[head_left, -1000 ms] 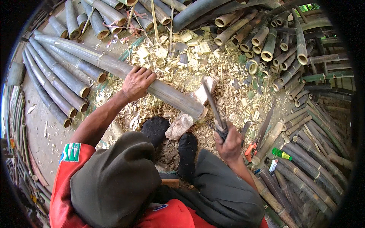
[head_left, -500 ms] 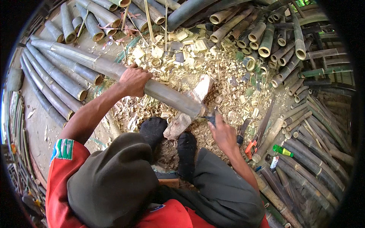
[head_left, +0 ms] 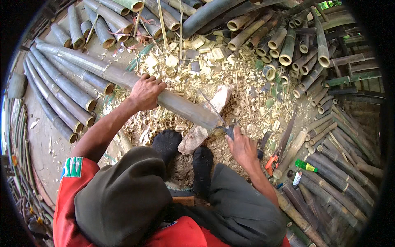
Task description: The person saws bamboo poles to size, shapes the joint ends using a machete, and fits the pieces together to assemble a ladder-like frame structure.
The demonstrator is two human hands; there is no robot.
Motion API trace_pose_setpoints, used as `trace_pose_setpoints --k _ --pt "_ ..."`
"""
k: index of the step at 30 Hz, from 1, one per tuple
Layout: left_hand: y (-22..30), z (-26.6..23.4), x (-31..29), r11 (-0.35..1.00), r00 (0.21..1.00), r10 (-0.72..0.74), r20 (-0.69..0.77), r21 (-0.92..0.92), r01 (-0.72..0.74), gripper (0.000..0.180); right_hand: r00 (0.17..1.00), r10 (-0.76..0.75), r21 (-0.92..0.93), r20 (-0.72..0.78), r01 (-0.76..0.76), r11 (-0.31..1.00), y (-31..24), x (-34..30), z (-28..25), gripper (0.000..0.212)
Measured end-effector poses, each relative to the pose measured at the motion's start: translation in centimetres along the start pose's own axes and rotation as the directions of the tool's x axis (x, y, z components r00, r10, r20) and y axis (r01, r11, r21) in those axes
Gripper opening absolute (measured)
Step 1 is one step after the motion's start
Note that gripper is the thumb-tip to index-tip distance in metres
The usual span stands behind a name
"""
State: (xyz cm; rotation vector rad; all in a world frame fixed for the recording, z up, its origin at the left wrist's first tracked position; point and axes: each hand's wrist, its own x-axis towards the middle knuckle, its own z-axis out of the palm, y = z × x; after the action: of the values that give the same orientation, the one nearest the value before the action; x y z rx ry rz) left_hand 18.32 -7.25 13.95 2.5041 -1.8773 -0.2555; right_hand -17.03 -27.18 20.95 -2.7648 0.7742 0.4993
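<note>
A long grey-green bamboo pole [head_left: 185,108] slants from the far left down toward my feet. My left hand [head_left: 148,91] is wrapped over its top, partway along. Close to the pole's near end, my right hand [head_left: 242,144] is closed round the dark handle of a knife [head_left: 211,101]. Its thin blade, seen nearly edge-on, lies across the cut end and points away to the upper left. Under that end is a pale, rough block [head_left: 194,140], showing on both sides of the pole. My dark-covered feet [head_left: 202,171] are beside the block.
Pale wood chips [head_left: 181,66] cover the ground ahead. Bamboo lengths [head_left: 61,82] lie at the left, with stacked cut bamboo [head_left: 284,45] at the far right. Near my right forearm are an orange-handled saw [head_left: 271,164], a green bottle [head_left: 306,166] and a small white container [head_left: 297,178].
The knife has turned, so its blade now shows across the pole's end, pointing up and left; before, it was hardly visible. My left hand keeps its hold on the pole.
</note>
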Motion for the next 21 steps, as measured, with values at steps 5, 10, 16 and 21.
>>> trace_pose_setpoints --k 5,10,16,21 --pt "0.0 -0.2 -1.3 1.000 1.000 0.002 0.011 -0.006 -0.001 0.038 0.847 -0.277 0.109 -0.454 0.361 0.926 -4.6 -1.3 -5.7 0.037" --pt "0.6 -0.2 -0.5 1.000 1.000 0.014 0.021 -0.002 -0.014 0.037 0.979 0.145 -0.063 0.147 -0.137 0.989 1.1 0.7 1.9 0.048" --pt "0.1 0.1 -1.6 0.999 0.998 0.006 -0.068 -0.037 -0.009 0.037 0.982 -0.047 0.223 -0.183 0.088 0.971 -2.6 -0.8 -4.4 0.041" --pt "0.6 1.8 -2.0 0.999 0.963 0.050 -0.266 0.024 -0.045 0.041 0.979 -0.084 0.058 -0.185 0.096 0.994 -0.9 -1.1 -0.8 0.036"
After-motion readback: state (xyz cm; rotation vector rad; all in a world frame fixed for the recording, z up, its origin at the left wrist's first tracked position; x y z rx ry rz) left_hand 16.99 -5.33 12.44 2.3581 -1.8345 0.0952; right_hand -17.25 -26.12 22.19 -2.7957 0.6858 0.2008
